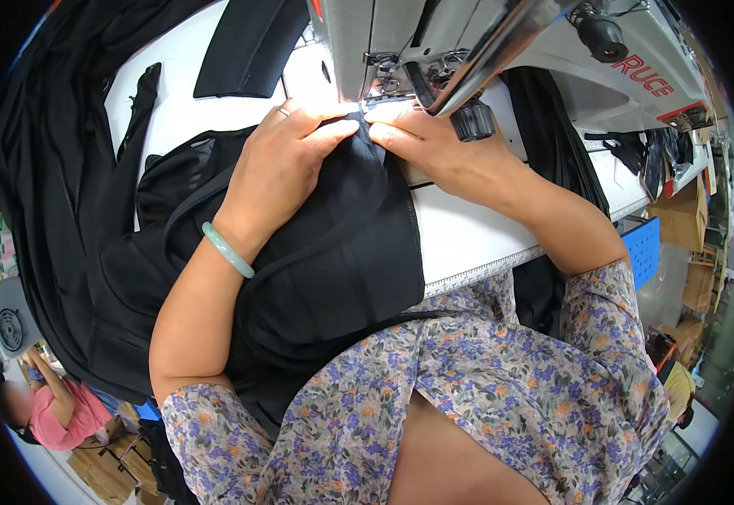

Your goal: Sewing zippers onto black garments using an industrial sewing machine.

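The white tabletop (468,223) stretches under your hands and to either side, giving the cloth a flat bed. A heap of black fabric (55,177) spreads well out to the left of your left hand, probably parked there to keep its bulk clear of your fingers. The sewing machine (346,50) stands just beyond both hands, its head right over your fingertips, so the work sits where the light falls. Nearer you, the black garment piece (342,227) lies mainly below and between your hands, running back from your fingertips toward your lap; letting it hang that way likely eases the pull at the needle area. A loose black panel (245,55) rests apart, beyond your left hand.

Your left hand (279,156) grips the garment piece near its far end, thumb and forefinger closed on it. Your right hand (447,143) does the same from the other side, the tips almost meeting, which should keep that narrow bit lined up and taut. Glare there hides exactly where the presser foot meets the cloth. The pale green bangle (228,251) sits on your left wrist, behind the gripping fingers.
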